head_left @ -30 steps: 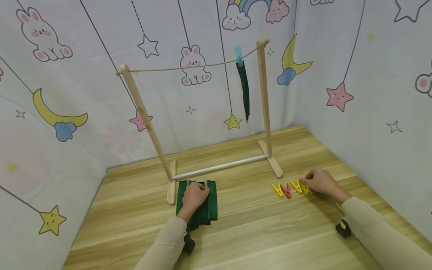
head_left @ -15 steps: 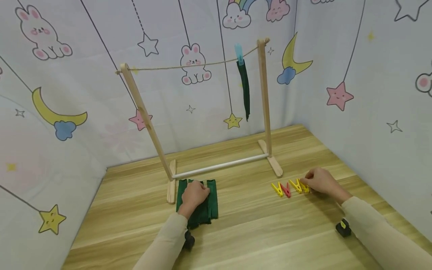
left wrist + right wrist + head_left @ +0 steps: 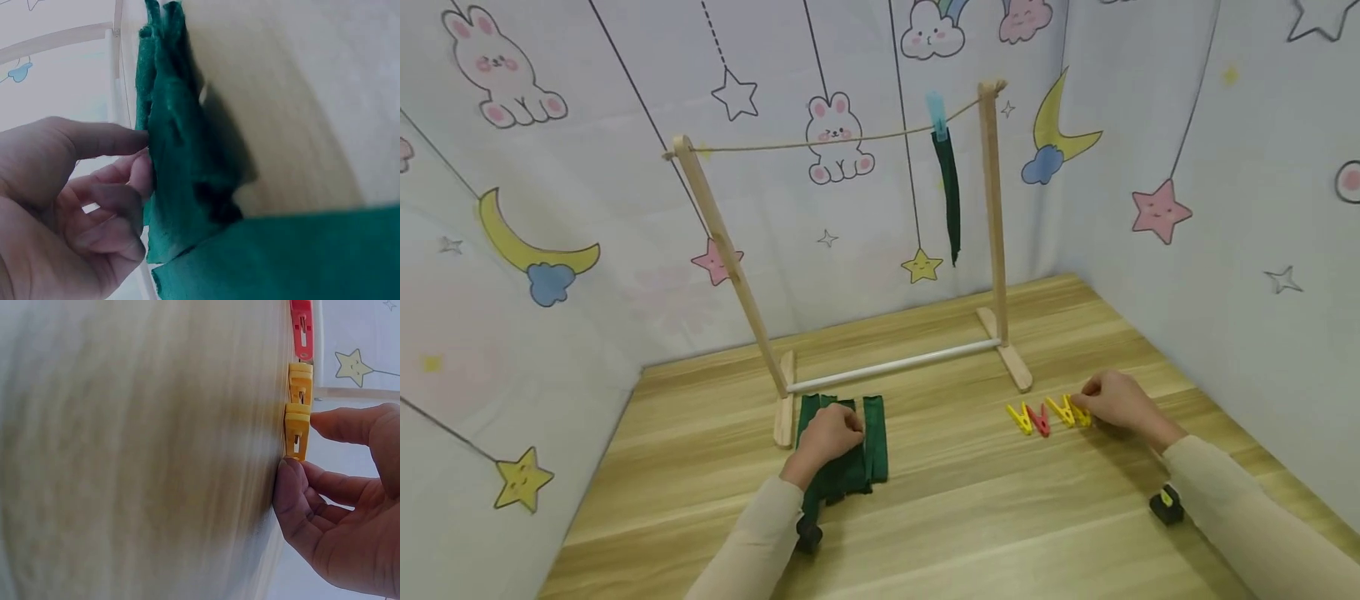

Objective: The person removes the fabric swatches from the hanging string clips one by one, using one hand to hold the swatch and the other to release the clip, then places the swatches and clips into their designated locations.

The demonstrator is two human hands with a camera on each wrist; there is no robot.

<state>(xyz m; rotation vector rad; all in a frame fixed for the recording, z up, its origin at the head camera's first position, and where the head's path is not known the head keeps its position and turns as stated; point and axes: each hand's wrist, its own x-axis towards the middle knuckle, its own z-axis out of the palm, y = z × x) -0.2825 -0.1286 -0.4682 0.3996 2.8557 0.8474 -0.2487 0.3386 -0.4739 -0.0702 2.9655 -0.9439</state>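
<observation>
In the head view, my left hand (image 3: 830,435) is over a row of dark green cloth strips (image 3: 876,442) on the table. The left wrist view shows its thumb and a finger pinching the edge of one rumpled green cloth strip (image 3: 178,144). On the right, my right hand (image 3: 1120,402) is at the end of a short row of clothespins. Its thumb and fingertips hold the last yellow clothespin (image 3: 297,434), which still lies on the table. Beside it are another yellow clothespin (image 3: 1061,410), a red clothespin (image 3: 1039,420) and a further yellow clothespin (image 3: 1019,418).
Behind the hands stands a wooden frame (image 3: 992,208) with a string (image 3: 775,148) across its top and a white rod (image 3: 895,365) below. A blue clothespin (image 3: 937,117) holds one green strip (image 3: 951,200) on the string. Printed curtains (image 3: 625,217) surround the wooden table (image 3: 970,517).
My left hand has shifted slightly left, and the green cloth under it has bunched a little. My right hand stays at the yellow clothespin. The head view has tilted slightly.
</observation>
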